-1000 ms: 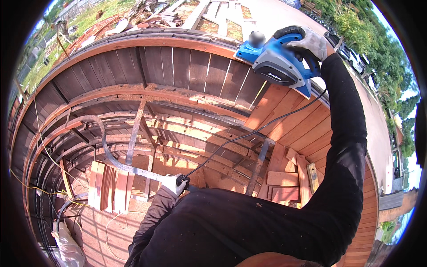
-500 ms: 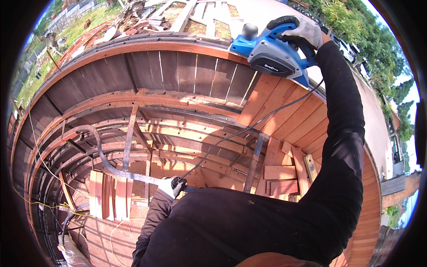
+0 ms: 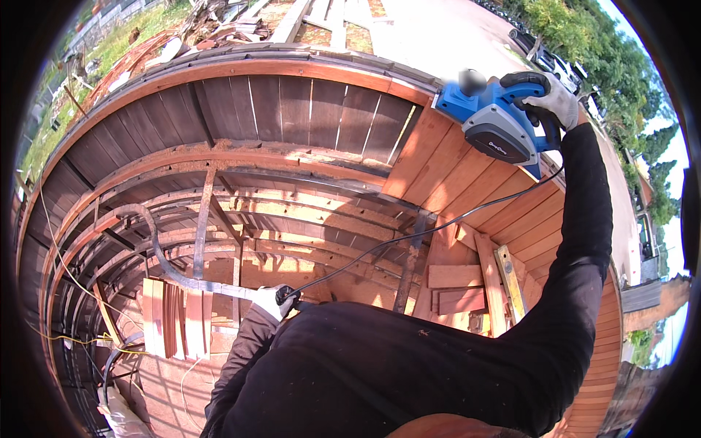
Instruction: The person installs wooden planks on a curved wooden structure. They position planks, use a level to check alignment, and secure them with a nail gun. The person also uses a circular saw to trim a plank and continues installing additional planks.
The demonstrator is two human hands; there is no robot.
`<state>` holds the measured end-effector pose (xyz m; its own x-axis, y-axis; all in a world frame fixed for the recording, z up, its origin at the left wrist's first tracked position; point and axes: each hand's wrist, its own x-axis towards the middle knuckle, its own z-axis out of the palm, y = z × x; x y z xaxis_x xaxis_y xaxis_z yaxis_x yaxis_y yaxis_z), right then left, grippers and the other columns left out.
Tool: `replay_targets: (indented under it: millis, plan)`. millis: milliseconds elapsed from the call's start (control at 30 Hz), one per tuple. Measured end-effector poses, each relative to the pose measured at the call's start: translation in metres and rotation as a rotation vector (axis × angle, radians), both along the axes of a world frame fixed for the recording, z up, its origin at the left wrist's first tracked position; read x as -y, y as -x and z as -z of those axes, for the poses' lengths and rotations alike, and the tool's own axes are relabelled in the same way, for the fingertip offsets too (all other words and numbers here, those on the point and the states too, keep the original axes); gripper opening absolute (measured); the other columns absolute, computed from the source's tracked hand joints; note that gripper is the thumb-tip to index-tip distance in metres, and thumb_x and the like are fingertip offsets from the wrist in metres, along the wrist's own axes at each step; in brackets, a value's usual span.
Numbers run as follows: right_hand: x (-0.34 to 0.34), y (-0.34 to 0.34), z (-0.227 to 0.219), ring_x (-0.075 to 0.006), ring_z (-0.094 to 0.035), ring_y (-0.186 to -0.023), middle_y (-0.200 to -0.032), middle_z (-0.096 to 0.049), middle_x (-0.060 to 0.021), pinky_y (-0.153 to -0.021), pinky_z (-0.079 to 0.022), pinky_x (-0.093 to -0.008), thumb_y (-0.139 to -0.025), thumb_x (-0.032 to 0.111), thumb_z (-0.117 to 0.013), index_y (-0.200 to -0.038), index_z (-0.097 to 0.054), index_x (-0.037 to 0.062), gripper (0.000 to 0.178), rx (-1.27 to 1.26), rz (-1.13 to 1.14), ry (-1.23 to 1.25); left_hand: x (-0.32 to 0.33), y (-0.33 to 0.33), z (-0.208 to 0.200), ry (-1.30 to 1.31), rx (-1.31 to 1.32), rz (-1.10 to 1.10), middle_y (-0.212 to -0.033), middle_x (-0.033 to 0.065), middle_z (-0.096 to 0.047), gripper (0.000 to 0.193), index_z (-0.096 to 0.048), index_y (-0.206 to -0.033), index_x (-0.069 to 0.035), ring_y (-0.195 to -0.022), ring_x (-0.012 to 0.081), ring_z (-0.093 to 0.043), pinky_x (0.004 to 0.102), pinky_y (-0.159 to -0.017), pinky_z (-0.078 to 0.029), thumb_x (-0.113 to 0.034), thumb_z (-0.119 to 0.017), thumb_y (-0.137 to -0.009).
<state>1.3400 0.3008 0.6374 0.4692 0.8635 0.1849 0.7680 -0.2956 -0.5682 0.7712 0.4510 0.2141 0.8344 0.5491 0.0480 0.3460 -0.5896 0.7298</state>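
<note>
My right hand (image 3: 556, 102), in a white glove with dark fingers, is closed round the rear handle of a blue and grey electric planer (image 3: 496, 124). The planer rests along the top edge of a curved wooden wall (image 3: 438, 160), above its reddish boards. Its black power cord (image 3: 387, 244) droops across to my left side. There my left hand (image 3: 273, 301), gloved alike, is closed round a bent grey metal bar (image 3: 226, 289), beside the cord's lower end. My arm and body partly hide the bar beyond that hand.
Reddish slats (image 3: 175, 317) hang in a bundle at the left. Loose boards (image 3: 456, 277) and a yellow spirit level (image 3: 510, 281) lie at the right. Sawdust-strewn curved frame rails (image 3: 292, 160) run below the wall top. Outside are scrap timber (image 3: 234, 25) and parked vehicles (image 3: 562, 69).
My right hand has moved rightward and slightly down in the picture with the planer, along the wall edge. My left hand keeps its place on the bar. The view has shifted slightly.
</note>
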Motion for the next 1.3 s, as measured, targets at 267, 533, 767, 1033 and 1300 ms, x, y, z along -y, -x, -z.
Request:
replay_targets:
  millis: [267,533,767,1033,1300]
  plan:
    - [-0.047,0.03,-0.003,-0.0091,-0.059,-0.056,-0.081,-0.067,-0.0048,-0.049,-0.05,-0.0244,-0.079,0.016,-0.072,-0.115,-0.062,0.0045,0.038,0.114,-0.085,0.025,0.006,0.0,-0.001,0.006,-0.057,-0.046,-0.07,0.0085,-0.067,0.022,-0.067,-0.082,-0.011,-0.067,0.0293,-0.065,0.0385,-0.07,-0.049,-0.033,-0.065,-0.085]
    - [-0.113,0.059,-0.001,-0.0082,-0.056,-0.052,-0.076,-0.063,-0.0022,-0.046,-0.048,-0.023,-0.084,0.019,-0.07,-0.113,-0.063,0.0055,0.033,0.011,-0.24,0.063,0.008,0.001,-0.001,-0.005,-0.096,-0.084,-0.073,0.0084,-0.068,0.024,-0.067,-0.084,-0.01,-0.068,0.0292,-0.065,0.0389,-0.072,-0.048,-0.034,-0.066,-0.084]
    - [-0.187,0.069,0.003,-0.0085,-0.061,-0.062,-0.085,-0.067,-0.005,-0.054,-0.053,-0.0207,-0.081,0.031,-0.077,-0.118,-0.063,0.0061,0.047,0.25,-0.273,0.135,0.01,0.003,0.005,-0.058,-0.023,-0.106,-0.073,0.008,-0.068,0.022,-0.069,-0.087,-0.012,-0.07,0.0303,-0.064,0.0399,-0.074,-0.048,-0.033,-0.068,-0.082]
    - [-0.168,0.085,-0.009,-0.0116,-0.061,-0.054,-0.079,-0.066,-0.0082,-0.047,-0.052,-0.0258,-0.083,0.022,-0.073,-0.116,-0.061,0.0028,0.04,0.114,-0.276,0.17,0.008,0.007,0.007,-0.012,-0.031,-0.112,-0.081,0.0073,-0.07,0.016,-0.072,-0.089,-0.013,-0.076,0.0299,-0.065,0.0407,-0.074,-0.05,-0.026,-0.069,-0.081]
    - [-0.068,0.041,-0.014,-0.0125,-0.063,-0.091,-0.103,-0.067,-0.0068,-0.082,-0.054,-0.0277,-0.07,0.019,-0.081,-0.12,-0.062,0.0051,0.056,0.192,-0.1,0.176,0.007,0.003,-0.001,-0.001,-0.054,-0.093,-0.074,0.0082,-0.069,0.018,-0.069,-0.083,-0.013,-0.069,0.0292,-0.066,0.0385,-0.071,-0.05,-0.031,-0.068,-0.081]
